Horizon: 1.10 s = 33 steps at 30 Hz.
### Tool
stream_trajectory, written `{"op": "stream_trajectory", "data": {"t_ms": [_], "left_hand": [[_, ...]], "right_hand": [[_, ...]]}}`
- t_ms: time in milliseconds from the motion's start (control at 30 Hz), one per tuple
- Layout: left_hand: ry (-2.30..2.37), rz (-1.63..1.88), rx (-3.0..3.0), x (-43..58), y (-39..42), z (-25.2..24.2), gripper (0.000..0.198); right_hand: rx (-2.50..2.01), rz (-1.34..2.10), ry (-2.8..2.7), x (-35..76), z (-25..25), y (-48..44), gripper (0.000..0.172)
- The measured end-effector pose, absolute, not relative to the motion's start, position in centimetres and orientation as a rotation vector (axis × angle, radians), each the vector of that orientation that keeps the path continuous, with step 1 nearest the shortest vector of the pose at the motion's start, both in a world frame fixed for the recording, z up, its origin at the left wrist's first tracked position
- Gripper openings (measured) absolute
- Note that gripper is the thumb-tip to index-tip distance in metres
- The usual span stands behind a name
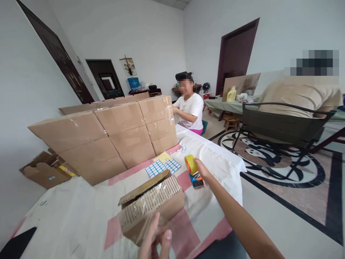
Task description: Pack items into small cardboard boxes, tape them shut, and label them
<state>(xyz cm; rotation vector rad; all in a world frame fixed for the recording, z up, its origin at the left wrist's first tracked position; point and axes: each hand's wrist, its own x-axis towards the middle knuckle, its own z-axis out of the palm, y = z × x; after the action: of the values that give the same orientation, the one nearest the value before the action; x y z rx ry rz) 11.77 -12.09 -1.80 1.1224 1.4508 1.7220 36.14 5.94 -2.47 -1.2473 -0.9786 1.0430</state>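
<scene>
A small cardboard box (169,205) lies on the cloth-covered table (88,212), its near part covered with clear tape over ridged cardboard and one flap raised along the far side. My left hand (156,237) is at the box's near side, fingers apart, against clear film or tape there. Right of the box, my right hand (201,169) holds a tape dispenser (192,165) with a yellow roll and a blue and orange body, just above or on the cloth; which of the two is unclear.
Stacked cardboard boxes (129,133) form a wall along the table's far side. An open carton (48,172) stands at the left. A person in white (192,108) sits beyond the table; another sits in a chair (283,126) at the right.
</scene>
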Motion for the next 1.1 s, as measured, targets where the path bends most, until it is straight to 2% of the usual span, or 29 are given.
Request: {"op": "stream_trajectory", "data": {"t_ms": [133, 233, 300, 467, 533, 700, 733, 800, 867, 933, 1033, 1100], "left_hand": [[1.392, 1.622, 1.063, 11.2, -11.3, -0.7, 0.062], [1.361, 1.569, 1.085, 10.6, -10.9, 0.1, 0.066], [1.351, 1.516, 1.122, 10.2, -10.6, 0.2, 0.064], [1.21, 1.329, 1.328, 9.6, -10.1, -0.7, 0.054], [1.188, 1.306, 1.321, 9.7, -10.0, -1.2, 0.05], [1.279, 1.268, 0.976, 10.1, -10.9, -2.3, 0.057], [1.318, 1.272, 0.961, 10.1, -11.2, -2.3, 0.054], [1.414, 1.351, 1.144, 9.8, -11.7, -2.2, 0.036], [1.508, 1.476, 1.57, 9.3, -11.6, -1.5, 0.019], [1.596, 1.474, 2.029, 8.7, -10.4, -0.4, 0.015], [1.757, 1.234, 2.388, 7.9, -7.2, 1.2, 0.044], [1.807, 1.096, 2.446, 7.6, -5.2, 1.7, 0.055]], "right_hand": [[-1.422, 0.827, -0.941, 37.4, -2.9, 5.6, 0.036], [-1.488, 0.622, -0.965, 37.0, -1.0, 3.2, 0.03], [-1.396, 0.578, -1.19, 35.2, 1.6, 0.8, 0.026], [-0.811, 0.799, -1.953, 28.1, 8.5, -3.9, 0.026], [-0.741, 0.81, -2.042, 26.2, 9.8, -4.4, 0.016], [-0.709, 0.634, -1.939, 26.0, 10.7, -4.6, 0.018], [-0.735, 0.587, -1.858, 26.5, 10.9, -4.6, 0.018], [-0.814, 0.531, -1.708, 27.8, 11.5, -4.6, 0.017], [-0.858, 0.569, -1.649, 28.8, 12.1, -4.4, 0.019], [-0.851, 0.699, -1.655, 29.3, 12.4, -3.8, 0.024], [-0.858, 0.966, -1.665, 29.1, 12.1, -2.2, 0.03], [-0.876, 1.117, -1.668, 28.7, 11.4, -0.9, 0.031]]}}
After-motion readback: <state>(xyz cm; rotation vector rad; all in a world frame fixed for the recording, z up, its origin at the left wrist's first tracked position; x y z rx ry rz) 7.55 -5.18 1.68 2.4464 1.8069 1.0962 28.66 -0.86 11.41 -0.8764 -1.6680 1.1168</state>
